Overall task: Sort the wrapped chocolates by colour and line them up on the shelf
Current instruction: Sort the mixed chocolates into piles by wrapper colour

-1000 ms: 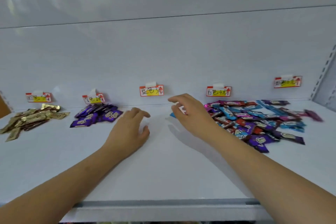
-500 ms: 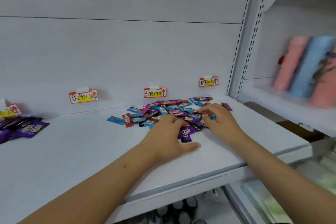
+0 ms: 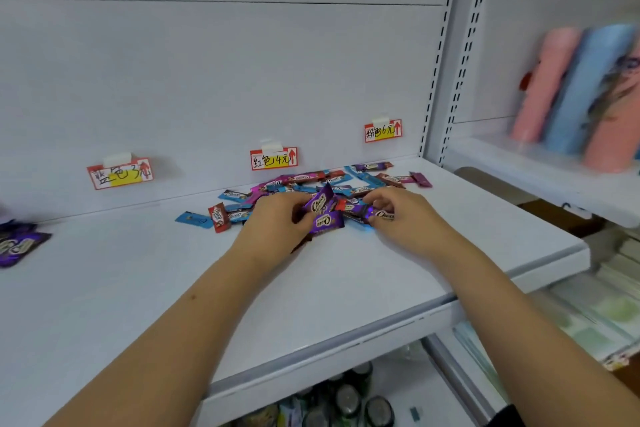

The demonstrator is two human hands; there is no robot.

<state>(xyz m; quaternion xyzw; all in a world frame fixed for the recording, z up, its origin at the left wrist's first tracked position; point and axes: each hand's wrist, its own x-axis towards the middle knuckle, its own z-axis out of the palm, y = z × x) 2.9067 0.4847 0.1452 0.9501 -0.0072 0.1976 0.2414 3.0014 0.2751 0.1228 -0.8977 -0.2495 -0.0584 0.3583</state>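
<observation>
Mixed chocolates pile point(image 3: 322, 184): on the white shelf point(image 3: 138, 288), directly below the red price tag point(image 3: 273, 159); wrappers lie at all angles, no common axis.
Purple chocolates point(image 3: 323, 215): at the near edge of the pile; upper one tilted, long axis rising to the right, lower one nearly level, left to right.
Left hand point(image 3: 277, 222): fingers curled, gripping the purple chocolates.
Right hand point(image 3: 401, 215): fingers curled, pinching a dark wrapper point(image 3: 382, 215) at the pile's near right.
Stray blue chocolate point(image 3: 194, 219) and red chocolate point(image 3: 219, 217): just left of the pile.
Purple group point(image 3: 20, 244): far left of the tag.
</observation>
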